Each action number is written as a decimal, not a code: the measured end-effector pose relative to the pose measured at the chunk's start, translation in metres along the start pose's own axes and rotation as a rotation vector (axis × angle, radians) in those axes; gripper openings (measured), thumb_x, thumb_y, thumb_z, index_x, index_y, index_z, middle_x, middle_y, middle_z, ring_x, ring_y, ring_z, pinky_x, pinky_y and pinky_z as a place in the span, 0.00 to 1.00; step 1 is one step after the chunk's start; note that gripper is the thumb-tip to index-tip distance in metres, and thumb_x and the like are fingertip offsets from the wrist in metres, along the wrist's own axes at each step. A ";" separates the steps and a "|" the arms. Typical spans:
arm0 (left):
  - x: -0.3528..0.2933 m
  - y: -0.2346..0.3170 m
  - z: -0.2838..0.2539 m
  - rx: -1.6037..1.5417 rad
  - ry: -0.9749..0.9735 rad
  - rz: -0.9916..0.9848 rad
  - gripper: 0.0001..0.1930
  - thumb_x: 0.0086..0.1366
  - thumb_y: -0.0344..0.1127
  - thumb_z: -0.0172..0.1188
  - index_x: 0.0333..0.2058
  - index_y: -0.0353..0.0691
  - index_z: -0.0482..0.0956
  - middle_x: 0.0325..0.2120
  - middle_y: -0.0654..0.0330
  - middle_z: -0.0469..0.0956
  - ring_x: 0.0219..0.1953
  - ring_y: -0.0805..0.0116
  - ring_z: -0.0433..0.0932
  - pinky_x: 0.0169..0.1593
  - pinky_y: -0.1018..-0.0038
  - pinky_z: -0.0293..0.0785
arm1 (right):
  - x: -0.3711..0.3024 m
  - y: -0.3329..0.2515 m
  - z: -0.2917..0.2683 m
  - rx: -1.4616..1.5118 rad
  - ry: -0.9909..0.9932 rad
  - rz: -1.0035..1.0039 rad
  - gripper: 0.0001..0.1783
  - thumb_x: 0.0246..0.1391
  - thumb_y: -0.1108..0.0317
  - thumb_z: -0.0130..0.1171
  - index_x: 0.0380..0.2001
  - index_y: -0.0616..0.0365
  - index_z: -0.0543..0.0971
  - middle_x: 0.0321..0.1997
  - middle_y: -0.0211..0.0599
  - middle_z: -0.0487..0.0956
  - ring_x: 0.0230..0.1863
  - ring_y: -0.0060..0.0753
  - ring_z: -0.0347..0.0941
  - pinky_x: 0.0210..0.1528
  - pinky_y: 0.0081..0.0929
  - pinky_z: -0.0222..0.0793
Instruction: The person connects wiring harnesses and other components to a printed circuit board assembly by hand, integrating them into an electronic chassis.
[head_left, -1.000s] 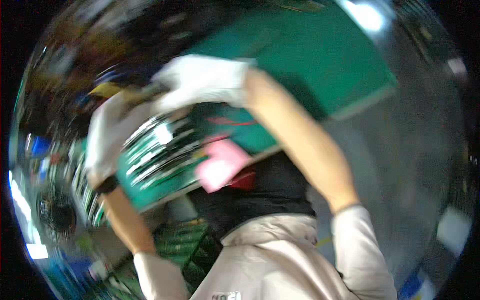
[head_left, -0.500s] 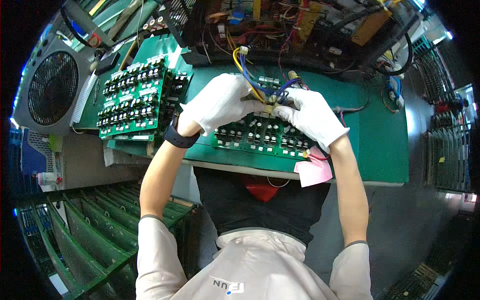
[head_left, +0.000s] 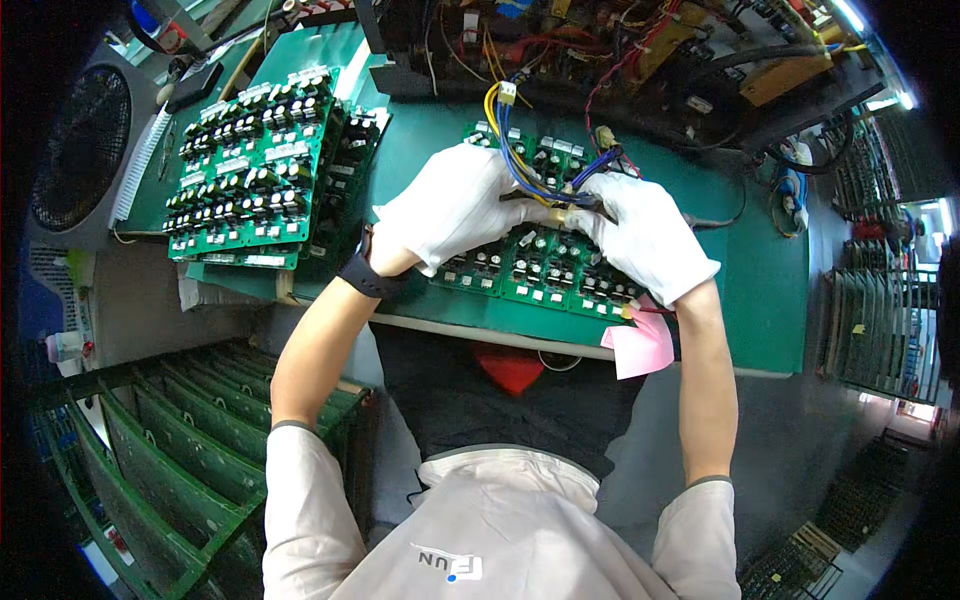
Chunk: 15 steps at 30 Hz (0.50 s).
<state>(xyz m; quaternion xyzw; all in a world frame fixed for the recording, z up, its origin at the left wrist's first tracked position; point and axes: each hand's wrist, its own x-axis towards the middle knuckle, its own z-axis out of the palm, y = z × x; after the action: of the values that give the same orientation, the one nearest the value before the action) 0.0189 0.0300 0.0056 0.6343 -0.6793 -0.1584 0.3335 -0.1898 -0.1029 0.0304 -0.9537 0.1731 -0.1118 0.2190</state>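
Observation:
Both my hands wear white gloves and meet above a green circuit board panel lying on the green mat. My left hand pinches the wire harness of yellow and blue wires from the left. From the right, the fingers of my right hand close on the same harness, beside a small pale connector between the fingertips. A loose white connector stands up at the harness's far end. Whether the pale connector is seated on the board is hidden by the gloves.
Stacked green circuit boards stand left on the mat. Behind is an open dark equipment frame full of wiring. A pink paper tag hangs over the front edge. A fan and green rack are at left.
The view has shifted a little, so the boards and fan sit farther left. Both hands keep their hold on the harness with only slight finger movement.

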 end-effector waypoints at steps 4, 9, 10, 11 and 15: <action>0.002 0.001 0.002 0.015 0.009 -0.005 0.15 0.64 0.49 0.70 0.43 0.49 0.90 0.29 0.52 0.85 0.33 0.49 0.84 0.38 0.61 0.80 | 0.003 0.002 -0.004 -0.029 -0.039 -0.010 0.13 0.58 0.64 0.65 0.41 0.61 0.83 0.37 0.54 0.84 0.41 0.63 0.80 0.45 0.49 0.76; 0.006 0.000 -0.002 0.029 -0.036 -0.033 0.15 0.62 0.51 0.70 0.40 0.49 0.92 0.25 0.52 0.84 0.30 0.50 0.84 0.36 0.61 0.79 | 0.008 -0.003 -0.011 -0.014 -0.095 0.020 0.14 0.60 0.62 0.65 0.40 0.63 0.83 0.35 0.56 0.83 0.40 0.65 0.79 0.44 0.49 0.75; 0.009 -0.001 -0.004 0.033 -0.055 -0.033 0.15 0.62 0.51 0.70 0.40 0.49 0.92 0.24 0.53 0.84 0.30 0.50 0.84 0.37 0.61 0.79 | 0.010 -0.002 -0.012 -0.011 -0.129 0.049 0.15 0.60 0.61 0.65 0.40 0.63 0.83 0.35 0.57 0.82 0.40 0.65 0.79 0.43 0.48 0.75; 0.012 0.001 -0.005 0.019 -0.085 -0.063 0.15 0.62 0.50 0.70 0.40 0.49 0.92 0.25 0.53 0.84 0.30 0.50 0.84 0.37 0.61 0.80 | 0.009 0.002 -0.010 -0.012 -0.105 0.004 0.17 0.60 0.59 0.66 0.39 0.64 0.83 0.35 0.57 0.82 0.39 0.65 0.79 0.42 0.48 0.74; 0.011 -0.013 0.003 0.057 -0.001 0.032 0.14 0.61 0.47 0.69 0.40 0.48 0.92 0.27 0.52 0.85 0.32 0.51 0.85 0.39 0.61 0.81 | 0.011 0.003 -0.009 0.012 -0.126 -0.004 0.17 0.61 0.58 0.65 0.40 0.64 0.82 0.34 0.57 0.81 0.39 0.65 0.78 0.41 0.47 0.74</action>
<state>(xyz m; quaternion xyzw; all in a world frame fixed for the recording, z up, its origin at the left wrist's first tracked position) 0.0268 0.0169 -0.0019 0.6323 -0.6939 -0.1341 0.3175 -0.1825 -0.1126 0.0383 -0.9579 0.1564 -0.0528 0.2349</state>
